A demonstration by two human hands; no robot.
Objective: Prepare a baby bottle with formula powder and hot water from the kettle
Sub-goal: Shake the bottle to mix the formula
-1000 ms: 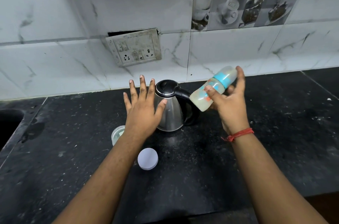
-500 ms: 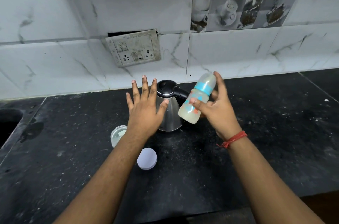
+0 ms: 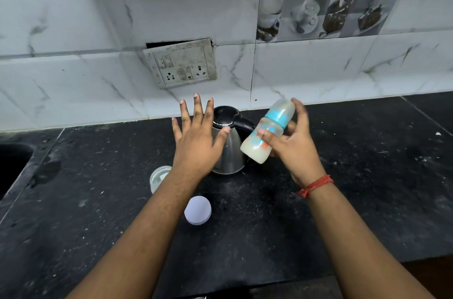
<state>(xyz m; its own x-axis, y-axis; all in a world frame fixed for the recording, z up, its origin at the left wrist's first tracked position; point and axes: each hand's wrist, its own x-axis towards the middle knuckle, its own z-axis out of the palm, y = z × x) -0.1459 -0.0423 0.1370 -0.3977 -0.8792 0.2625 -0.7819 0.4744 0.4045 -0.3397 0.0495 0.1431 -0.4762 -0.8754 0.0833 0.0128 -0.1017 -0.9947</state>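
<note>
My right hand (image 3: pixel 293 144) grips a baby bottle (image 3: pixel 268 132) with a blue collar and a clear cap, tilted in the air with its cap end up and to the right. Milky liquid fills its lower part. A steel kettle (image 3: pixel 230 149) with a black lid and handle stands on the black counter (image 3: pixel 367 176) just behind the bottle. My left hand (image 3: pixel 196 137) hovers in front of the kettle's left side with fingers spread, holding nothing. A small clear formula jar (image 3: pixel 158 177) stands open, partly hidden by my left forearm. Its white lid (image 3: pixel 197 210) lies nearer to me.
A sink (image 3: pixel 12 163) opens at the counter's far left. A switch and socket plate (image 3: pixel 181 64) sits on the marble-tiled wall behind the kettle. White specks dot the counter on the right.
The bottle has swung left and back right in my right hand, changing its tilt. My left hand has stayed spread in front of the kettle.
</note>
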